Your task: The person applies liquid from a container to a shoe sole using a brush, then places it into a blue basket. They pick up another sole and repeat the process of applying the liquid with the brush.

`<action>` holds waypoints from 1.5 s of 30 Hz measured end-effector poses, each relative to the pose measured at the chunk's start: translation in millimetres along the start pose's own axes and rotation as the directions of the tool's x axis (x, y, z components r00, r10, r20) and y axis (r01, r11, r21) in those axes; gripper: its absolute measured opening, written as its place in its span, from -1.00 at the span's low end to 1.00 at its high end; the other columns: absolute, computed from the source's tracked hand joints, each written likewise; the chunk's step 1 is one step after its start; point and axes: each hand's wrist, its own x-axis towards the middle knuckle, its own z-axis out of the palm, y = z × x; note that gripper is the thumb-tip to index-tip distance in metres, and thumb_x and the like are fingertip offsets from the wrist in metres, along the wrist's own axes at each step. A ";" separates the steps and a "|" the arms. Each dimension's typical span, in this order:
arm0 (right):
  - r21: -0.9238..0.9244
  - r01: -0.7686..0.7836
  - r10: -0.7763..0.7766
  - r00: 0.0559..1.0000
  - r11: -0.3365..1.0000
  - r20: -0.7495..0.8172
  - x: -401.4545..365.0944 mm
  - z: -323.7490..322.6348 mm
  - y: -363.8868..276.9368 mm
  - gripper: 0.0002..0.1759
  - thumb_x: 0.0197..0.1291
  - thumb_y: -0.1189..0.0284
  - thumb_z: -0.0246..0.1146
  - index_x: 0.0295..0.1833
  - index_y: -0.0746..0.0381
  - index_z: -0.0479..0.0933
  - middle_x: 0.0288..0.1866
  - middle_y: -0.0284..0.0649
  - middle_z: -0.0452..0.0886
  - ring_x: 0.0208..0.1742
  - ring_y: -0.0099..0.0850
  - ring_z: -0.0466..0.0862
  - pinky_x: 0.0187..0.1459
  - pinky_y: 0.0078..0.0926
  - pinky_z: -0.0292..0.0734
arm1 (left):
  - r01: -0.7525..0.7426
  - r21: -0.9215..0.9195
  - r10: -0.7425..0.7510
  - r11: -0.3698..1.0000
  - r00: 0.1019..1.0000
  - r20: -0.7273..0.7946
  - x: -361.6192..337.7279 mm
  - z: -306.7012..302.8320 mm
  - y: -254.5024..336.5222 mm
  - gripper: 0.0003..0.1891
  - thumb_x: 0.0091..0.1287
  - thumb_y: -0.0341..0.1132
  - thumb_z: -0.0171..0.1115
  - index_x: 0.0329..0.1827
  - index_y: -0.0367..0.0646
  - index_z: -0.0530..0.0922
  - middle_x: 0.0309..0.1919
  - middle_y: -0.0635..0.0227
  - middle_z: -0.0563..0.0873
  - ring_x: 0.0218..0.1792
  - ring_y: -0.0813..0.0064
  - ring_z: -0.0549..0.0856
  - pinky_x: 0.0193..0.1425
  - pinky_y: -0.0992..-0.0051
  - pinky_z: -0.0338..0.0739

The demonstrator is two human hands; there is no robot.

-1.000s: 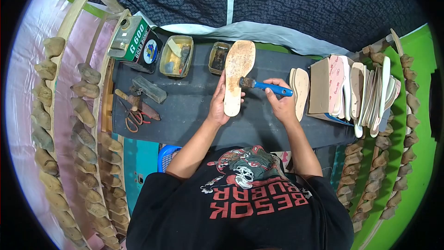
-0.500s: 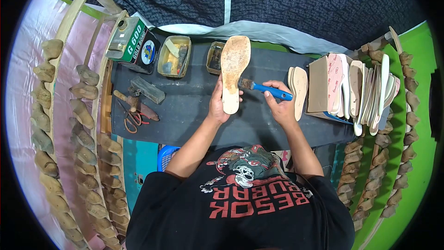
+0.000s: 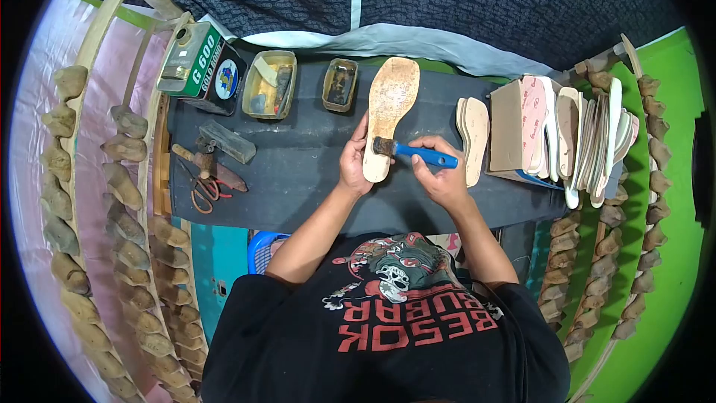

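Observation:
My left hand (image 3: pixel 355 162) holds a tan insole (image 3: pixel 395 89) by its narrow lower part, with the broad end pointing away from me. The insole's upper part looks brown and wet-looking, the lower end paler. In my right hand (image 3: pixel 441 179) is the blue handle of a brush (image 3: pixel 425 155), gripped between thumb and fingers. The brush's dark bristles touch the insole near its narrow middle. Just right of my right hand, a small stack of insoles (image 3: pixel 472 138) lies on the dark table.
A green and black can (image 3: pixel 198 67), a tray with tools (image 3: pixel 251 101) and a smaller tray (image 3: pixel 328 97) stand along the back. Pliers (image 3: pixel 211 192) and a grey block (image 3: pixel 228 142) lie left. At right is a cardboard box (image 3: pixel 507 130) of insoles. Racks of shoe lasts (image 3: pixel 123 183) flank the table.
The brush has moved down and left along the insole, toward its narrow end. My right hand has moved left with it. The view has shifted slightly.

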 end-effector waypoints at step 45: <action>0.315 0.008 -0.042 0.994 0.949 0.102 -32.5 -91.9 40.5 -0.81 0.36 0.52 0.32 0.03 0.33 0.61 -0.24 -0.30 0.72 -0.23 -0.56 0.66 -0.12 -0.51 0.58 | -0.057 0.118 0.062 0.991 0.997 -0.041 -67.5 54.3 -117.5 -0.26 0.52 -0.11 -0.18 0.78 -0.05 0.03 0.27 0.09 0.68 -0.11 0.15 0.81 -0.05 0.20 0.80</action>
